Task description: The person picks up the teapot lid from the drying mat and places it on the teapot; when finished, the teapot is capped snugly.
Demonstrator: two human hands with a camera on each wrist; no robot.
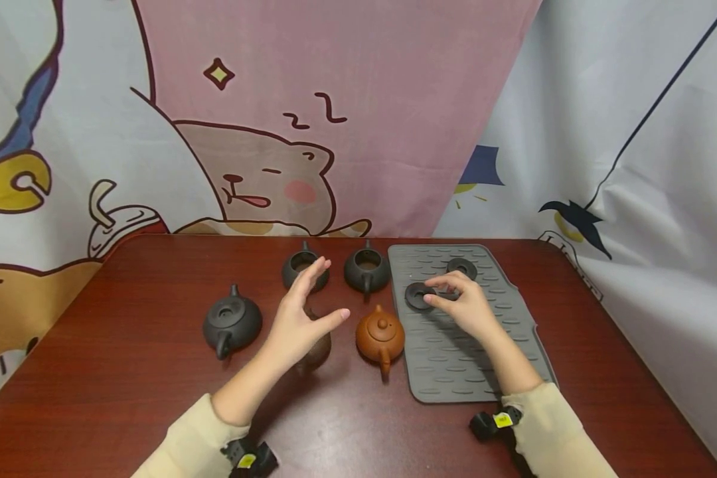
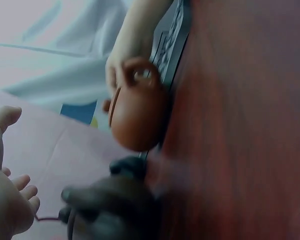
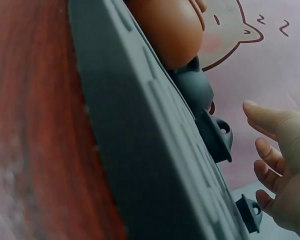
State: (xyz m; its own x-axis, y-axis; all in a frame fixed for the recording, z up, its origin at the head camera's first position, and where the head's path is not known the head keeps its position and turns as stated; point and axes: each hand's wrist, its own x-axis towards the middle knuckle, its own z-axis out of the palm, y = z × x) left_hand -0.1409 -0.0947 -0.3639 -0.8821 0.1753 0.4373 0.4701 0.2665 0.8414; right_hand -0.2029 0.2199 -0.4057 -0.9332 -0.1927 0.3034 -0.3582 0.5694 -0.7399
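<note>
My left hand [image 1: 299, 325] hovers with fingers extended and thumb spread, holding nothing. Below it, partly hidden, is a brownish teapot [image 1: 319, 352], blurred in the left wrist view. My right hand [image 1: 471, 311] is over the grey mat [image 1: 454, 378], thumb and fingers apart, beside a dark teapot lid [image 1: 417, 297]. The right wrist view shows a gap between the fingers and that lid [image 3: 215, 137]. A second dark lid [image 1: 463, 267] lies farther back on the mat. Left of the mat stands an orange-brown teapot [image 1: 380, 335] with its lid on.
Two dark teapots without lids, one [image 1: 367, 269] near the mat and one [image 1: 295, 265] partly behind my left hand, stand at the back. A dark lidded teapot [image 1: 232, 323] is at the left. A printed curtain [image 1: 364, 179] hangs behind the reddish-brown table [image 1: 137, 372].
</note>
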